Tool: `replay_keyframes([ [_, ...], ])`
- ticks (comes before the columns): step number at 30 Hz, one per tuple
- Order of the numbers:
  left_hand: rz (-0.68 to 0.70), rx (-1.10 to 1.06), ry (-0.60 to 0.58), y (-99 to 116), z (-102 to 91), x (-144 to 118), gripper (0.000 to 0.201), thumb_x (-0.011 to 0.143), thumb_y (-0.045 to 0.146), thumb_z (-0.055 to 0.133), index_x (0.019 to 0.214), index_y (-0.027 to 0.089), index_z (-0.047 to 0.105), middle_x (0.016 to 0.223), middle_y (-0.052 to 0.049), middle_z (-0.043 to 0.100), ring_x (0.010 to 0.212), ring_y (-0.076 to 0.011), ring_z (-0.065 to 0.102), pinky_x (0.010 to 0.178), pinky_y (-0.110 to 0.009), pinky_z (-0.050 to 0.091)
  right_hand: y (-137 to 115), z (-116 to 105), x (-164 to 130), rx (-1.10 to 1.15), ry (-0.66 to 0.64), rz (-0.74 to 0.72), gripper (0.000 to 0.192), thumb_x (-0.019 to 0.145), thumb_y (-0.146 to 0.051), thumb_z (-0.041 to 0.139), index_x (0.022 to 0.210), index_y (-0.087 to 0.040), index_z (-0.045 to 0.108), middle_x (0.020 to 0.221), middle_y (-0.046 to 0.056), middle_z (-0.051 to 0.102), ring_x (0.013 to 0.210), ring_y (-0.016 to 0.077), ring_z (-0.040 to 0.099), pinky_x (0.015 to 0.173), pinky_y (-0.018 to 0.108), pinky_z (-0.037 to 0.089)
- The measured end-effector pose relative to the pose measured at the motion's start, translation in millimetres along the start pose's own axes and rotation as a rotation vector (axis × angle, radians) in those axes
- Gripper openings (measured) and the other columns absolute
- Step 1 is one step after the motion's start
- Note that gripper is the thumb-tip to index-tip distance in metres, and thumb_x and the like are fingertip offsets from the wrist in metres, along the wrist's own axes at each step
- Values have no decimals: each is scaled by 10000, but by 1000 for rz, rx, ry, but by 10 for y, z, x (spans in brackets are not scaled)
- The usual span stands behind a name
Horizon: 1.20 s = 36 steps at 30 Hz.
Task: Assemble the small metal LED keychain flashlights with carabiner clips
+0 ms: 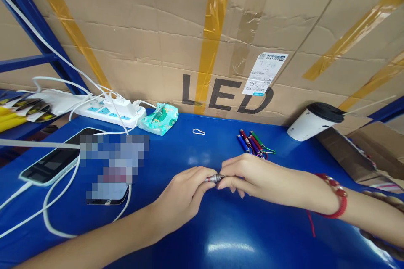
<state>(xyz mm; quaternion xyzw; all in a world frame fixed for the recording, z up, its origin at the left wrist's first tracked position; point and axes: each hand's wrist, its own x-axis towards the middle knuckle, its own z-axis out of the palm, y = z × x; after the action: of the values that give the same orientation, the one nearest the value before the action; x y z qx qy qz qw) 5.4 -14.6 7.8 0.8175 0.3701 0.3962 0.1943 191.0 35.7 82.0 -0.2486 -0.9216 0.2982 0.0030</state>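
Observation:
Over the blue table, a slim silver metal tube (214,178), which looks like a small keychain penlight, spans the gap between my two hands. My left hand (186,187) is closed around its left part, hiding most of that end. Thumb and fingers of my right hand (241,174) pinch the dark right end. Beyond my right hand lies a bunch of similar tubes (252,143) in red, blue, purple and green, some with small clips. A small pale carabiner clip (198,132) lies apart on the table behind my hands.
At the left are a phone (57,159), a second, blurred-out phone (110,172), white cables and a power strip (107,111). A green tissue pack (160,119) sits beside it. A lidded paper cup (311,122) and an open carton (356,155) stand right; a large box (151,50) rises behind.

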Motion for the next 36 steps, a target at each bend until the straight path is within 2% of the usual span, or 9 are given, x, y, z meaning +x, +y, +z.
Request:
replay_keyframes([
  [5,203,258,51,-62,63,-60,196,906,93,356,916,139,547,666,4,537,580,-121,453,568,-244,398,-39,115,-26,-220,16,-1,290,936,-250,392,721,-134,547,687,5,521,555,75,440,541,200,340],
  [9,268,376,90,-35,93,-124,271,883,28,313,970,122,552,681,-4,556,600,-121,481,611,-264,423,-48,230,-29,-172,53,-18,281,919,-214,419,684,-113,537,637,8,493,519,69,398,515,196,326],
  [13,313,429,188,-13,77,-146,261,889,28,333,1010,104,551,740,-16,616,663,-117,549,665,-273,434,-60,274,-5,81,124,-33,251,887,-137,441,660,-104,544,614,0,502,498,43,437,503,151,349],
  [19,371,466,288,-32,50,-129,220,899,51,360,1001,109,545,815,-18,664,699,-123,590,697,-277,426,-109,229,20,613,-63,348,354,883,-370,487,682,-92,574,425,-7,493,390,69,525,419,114,371],
  [23,366,431,282,-43,62,-112,236,898,41,336,995,122,536,815,-10,664,690,-112,587,691,-266,427,-43,221,30,865,-166,366,473,820,-520,515,628,-88,520,441,-24,462,404,72,538,402,112,373],
  [26,307,335,187,-39,59,-86,219,888,45,355,983,129,535,730,-3,620,620,-112,532,616,-254,412,18,222,32,955,-185,361,538,767,-594,531,566,-101,450,439,-56,379,398,91,535,432,168,438],
  [28,211,222,79,-27,51,-66,200,888,60,372,952,133,546,672,2,560,582,-109,476,573,-240,391,37,205,23,869,-168,347,542,797,-595,492,598,-91,507,433,-51,386,395,92,529,464,191,453],
  [30,122,119,11,-12,46,-49,192,889,70,378,928,132,556,665,2,520,585,-104,450,571,-226,383,42,174,1,658,-101,305,516,835,-564,465,667,-90,579,454,-29,444,399,78,514,465,181,425],
  [36,-44,-55,-5,0,56,-26,160,892,85,408,918,144,554,693,17,495,603,-74,444,584,-179,363,51,124,-109,-327,307,-61,354,862,-469,491,799,-137,596,669,1,524,517,76,451,467,207,321],
])
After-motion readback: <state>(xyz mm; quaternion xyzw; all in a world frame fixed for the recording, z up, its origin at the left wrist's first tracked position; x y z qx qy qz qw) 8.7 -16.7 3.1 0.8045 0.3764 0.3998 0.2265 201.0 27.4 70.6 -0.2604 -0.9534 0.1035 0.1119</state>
